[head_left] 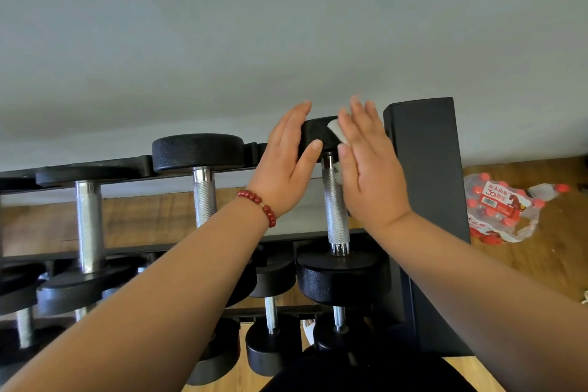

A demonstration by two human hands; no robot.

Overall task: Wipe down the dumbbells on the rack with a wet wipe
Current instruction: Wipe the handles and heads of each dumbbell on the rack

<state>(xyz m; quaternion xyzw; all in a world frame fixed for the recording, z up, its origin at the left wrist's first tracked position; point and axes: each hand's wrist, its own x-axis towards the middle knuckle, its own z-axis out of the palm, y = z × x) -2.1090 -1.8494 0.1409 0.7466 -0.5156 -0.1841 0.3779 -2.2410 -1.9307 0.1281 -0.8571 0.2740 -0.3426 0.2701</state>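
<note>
- Wiping is under way on the end dumbbell point(334, 207) of the rack's point(426, 169) top row, at its far head point(315, 134). I judge the task to be mid-course, but how far along I cannot tell.
- No dumbbell looks wetter or cleaner than another, so which ones are done cannot be read. The middle dumbbell point(203, 191) and left dumbbell point(89, 219) on this row, and the lower dumbbells point(270, 312), have no hand on them now.
- At the least, this dumbbell's handle and near head probably remain to be wiped, and perhaps the rest of the rack too.
- The wipe point(334, 134) is white and lies between the right palm and the right side of the far head. One corner shows by the fingers, and another scrap shows lower, beside the handle.
- The right grip point(369, 175) is flat, with the fingers straight and close together. It presses the wipe against the head and does not curl round anything.
- The left grip point(286, 162) is spread open as well. Its fingers lie straight along the head's left side and the thumb lies across its front rim. It seems to steady the head, not clasp it.
</note>
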